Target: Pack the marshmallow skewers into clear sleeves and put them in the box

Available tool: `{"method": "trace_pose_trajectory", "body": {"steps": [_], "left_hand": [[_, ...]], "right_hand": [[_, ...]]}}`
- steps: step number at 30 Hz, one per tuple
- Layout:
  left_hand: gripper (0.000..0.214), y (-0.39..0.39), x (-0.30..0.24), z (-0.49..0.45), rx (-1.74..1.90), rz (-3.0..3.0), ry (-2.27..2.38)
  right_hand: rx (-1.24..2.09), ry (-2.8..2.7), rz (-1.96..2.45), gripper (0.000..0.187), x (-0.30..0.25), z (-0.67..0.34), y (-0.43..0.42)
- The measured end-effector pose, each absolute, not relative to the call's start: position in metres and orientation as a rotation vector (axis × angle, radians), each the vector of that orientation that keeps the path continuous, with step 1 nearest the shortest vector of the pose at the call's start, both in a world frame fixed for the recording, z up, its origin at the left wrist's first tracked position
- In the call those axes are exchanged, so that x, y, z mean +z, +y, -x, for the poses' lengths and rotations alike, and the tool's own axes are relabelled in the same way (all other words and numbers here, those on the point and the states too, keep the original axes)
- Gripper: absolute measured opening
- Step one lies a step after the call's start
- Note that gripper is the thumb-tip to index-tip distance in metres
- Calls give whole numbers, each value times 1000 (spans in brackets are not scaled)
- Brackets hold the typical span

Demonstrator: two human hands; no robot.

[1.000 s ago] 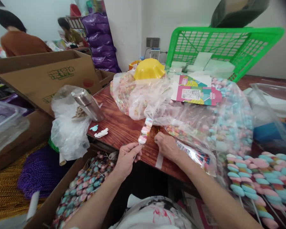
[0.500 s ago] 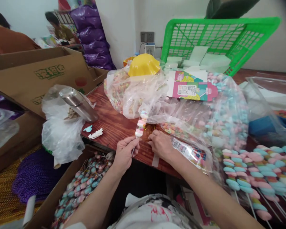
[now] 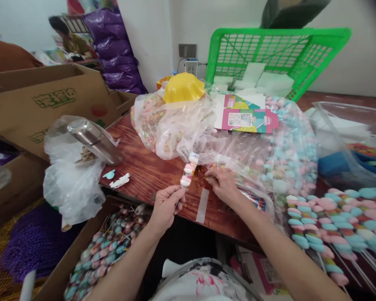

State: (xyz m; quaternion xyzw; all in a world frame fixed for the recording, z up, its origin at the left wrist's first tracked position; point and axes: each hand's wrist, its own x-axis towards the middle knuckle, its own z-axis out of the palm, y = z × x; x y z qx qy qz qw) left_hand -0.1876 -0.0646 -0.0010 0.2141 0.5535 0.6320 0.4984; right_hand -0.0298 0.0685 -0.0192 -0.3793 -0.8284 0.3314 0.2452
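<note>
My left hand (image 3: 169,202) is closed around the stick of a short marshmallow skewer (image 3: 189,170), which points up and away over the table. Its white, pink and yellow pieces seem to sit in a clear wrapper. To the right, my right hand (image 3: 224,184) has thumb and fingers pinched together just above the wood; a tiny yellowish bit shows at the tips, too small to name. Thin shiny gold strands (image 3: 198,169) lie between the skewer and my right fingers. A strip of clear tape (image 3: 202,205) is stuck to the table edge between my hands.
Bags of marshmallows (image 3: 288,150) fill the table's back, with a printed carton (image 3: 249,119) on top. Unwrapped skewers (image 3: 341,221) lie at right. A steel flask (image 3: 95,142) stands left, above a box of skewers (image 3: 103,251). A green basket (image 3: 209,62) stands behind; other people sit far left.
My right hand has drawn back to the right, away from the gold strands, uncovering more of the tape strip. My left hand still holds the skewer, now tilted slightly more to the right.
</note>
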Motion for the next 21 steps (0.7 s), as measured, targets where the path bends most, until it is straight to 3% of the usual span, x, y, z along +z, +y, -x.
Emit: {"method": "trace_pose_trajectory", "body": {"steps": [8,13,19,21], "left_hand": [[32,-53,4,179,1522,-573,1332],[29,-52,4,179,1522,-616,1378],[25,-48,-5,171,1459,-763,1468],[24,-45,-7,164,1427,-860,1466]], "right_hand": [[1500,-1804,997,52,-19,19,70],[1665,-1613,921,75,-6,13,59],[1653,-1512,710,28,12,6,34],[1562,-1560,708,19,14,8,24]]}}
